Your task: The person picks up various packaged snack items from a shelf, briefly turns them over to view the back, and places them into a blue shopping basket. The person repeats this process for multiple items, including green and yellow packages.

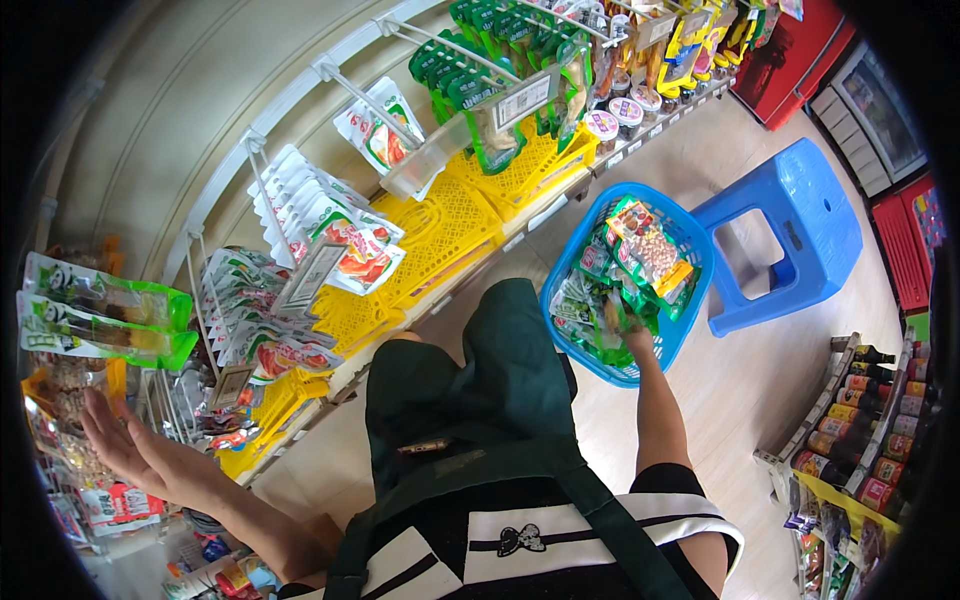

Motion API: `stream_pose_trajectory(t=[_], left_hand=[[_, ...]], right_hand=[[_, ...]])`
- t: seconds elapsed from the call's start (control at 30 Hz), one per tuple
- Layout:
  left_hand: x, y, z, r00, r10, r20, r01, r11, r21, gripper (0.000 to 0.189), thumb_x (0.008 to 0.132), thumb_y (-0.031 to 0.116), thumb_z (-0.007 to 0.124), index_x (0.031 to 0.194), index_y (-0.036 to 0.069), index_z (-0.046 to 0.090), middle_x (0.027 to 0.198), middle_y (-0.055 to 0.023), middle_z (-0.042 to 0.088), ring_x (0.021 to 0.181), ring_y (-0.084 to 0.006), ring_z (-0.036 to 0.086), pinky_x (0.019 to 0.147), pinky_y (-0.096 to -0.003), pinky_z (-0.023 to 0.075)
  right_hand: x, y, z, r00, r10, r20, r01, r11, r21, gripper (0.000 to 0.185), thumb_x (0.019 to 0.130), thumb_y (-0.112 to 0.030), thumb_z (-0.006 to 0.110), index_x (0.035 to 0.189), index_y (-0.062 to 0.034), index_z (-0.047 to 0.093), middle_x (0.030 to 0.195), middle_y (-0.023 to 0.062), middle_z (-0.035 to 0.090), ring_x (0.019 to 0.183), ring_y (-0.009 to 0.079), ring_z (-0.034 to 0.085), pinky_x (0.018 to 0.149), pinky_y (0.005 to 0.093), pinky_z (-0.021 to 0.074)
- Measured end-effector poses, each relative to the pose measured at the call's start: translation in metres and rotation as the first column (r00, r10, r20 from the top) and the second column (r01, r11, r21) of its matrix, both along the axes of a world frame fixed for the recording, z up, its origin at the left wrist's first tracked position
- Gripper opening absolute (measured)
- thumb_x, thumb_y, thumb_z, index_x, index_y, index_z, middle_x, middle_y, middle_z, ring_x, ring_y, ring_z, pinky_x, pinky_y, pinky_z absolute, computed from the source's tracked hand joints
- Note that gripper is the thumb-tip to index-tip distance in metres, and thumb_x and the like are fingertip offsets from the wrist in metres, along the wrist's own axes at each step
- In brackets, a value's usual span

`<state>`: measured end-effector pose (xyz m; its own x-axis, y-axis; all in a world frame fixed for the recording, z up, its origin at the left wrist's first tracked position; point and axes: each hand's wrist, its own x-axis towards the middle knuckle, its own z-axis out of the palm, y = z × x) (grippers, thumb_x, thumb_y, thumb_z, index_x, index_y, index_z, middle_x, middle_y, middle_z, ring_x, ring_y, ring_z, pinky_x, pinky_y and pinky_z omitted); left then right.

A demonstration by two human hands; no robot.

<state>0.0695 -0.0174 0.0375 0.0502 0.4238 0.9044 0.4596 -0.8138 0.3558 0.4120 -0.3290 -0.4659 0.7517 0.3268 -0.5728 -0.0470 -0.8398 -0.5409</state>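
Note:
My left hand (pixel 129 444) is raised at the left, its fingers extended and nothing visible in them. It is nearest to hanging snack packets (pixel 71 409), below two green-and-clear packets (pixel 105 311) with a panda picture. My right hand (pixel 637 339) reaches down into a blue plastic basket (pixel 553 289) on the floor. Inside lie several green snack packets (pixel 581 300) and a packet (pixel 649 247) with a picture of nuts or beans on top. The fingers of that hand are blurred among the packets, so their grip cannot be made out.
White packets (pixel 330 225) and green packets (pixel 487 97) hang from rack hooks above yellow plastic baskets (pixel 442 225). A blue plastic stool (pixel 814 225) stands beside the blue basket. Bottles (pixel 847 427) fill a shelf at the right. A red cabinet (pixel 787 52) stands at the back.

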Motion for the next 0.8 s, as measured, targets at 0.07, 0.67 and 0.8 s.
stream_pose_trajectory(t=[0.07,0.67,0.8], left_hand=[[0.003,0.000,0.000,0.999,-0.028,0.026,0.028,1.000,-0.011,0.036,0.085,0.003,0.035,0.120,-0.004,0.033,0.122,-0.0175,0.038,0.115,-0.0241,0.036,0.097,-0.0358,0.0293],[0.032,-0.038,-0.044,0.582,-0.738,0.342,0.693,0.230,-0.683,0.033,0.081,-0.002,0.042,0.114,-0.002,0.040,0.098,-0.0142,0.054,0.089,-0.0180,0.054,0.078,-0.0280,0.0432],[0.026,-0.023,-0.026,0.518,-0.710,0.477,0.756,0.119,-0.644,0.049,0.083,0.001,0.042,0.127,-0.001,0.021,0.115,-0.0138,0.044,0.098,-0.0173,0.049,0.081,-0.0270,0.0402]], right_hand=[[-0.003,-0.008,0.001,0.963,-0.213,-0.165,0.256,0.913,0.316,0.032,0.070,-0.015,0.058,0.098,-0.0003,0.053,0.094,0.0106,0.058,0.082,0.0242,0.057,0.073,0.0312,0.0445],[-0.095,0.049,0.307,0.910,0.114,-0.398,0.404,-0.024,0.915,0.036,0.057,-0.022,0.058,0.084,-0.0028,0.043,0.089,0.0218,0.054,0.076,0.0330,0.056,0.067,0.0434,0.0479],[-0.114,0.113,0.353,0.799,0.529,-0.285,0.417,-0.147,0.897,0.033,0.058,-0.017,0.062,0.082,-0.0007,0.047,0.104,0.0262,0.048,0.091,0.0355,0.051,0.078,0.0446,0.0428]])
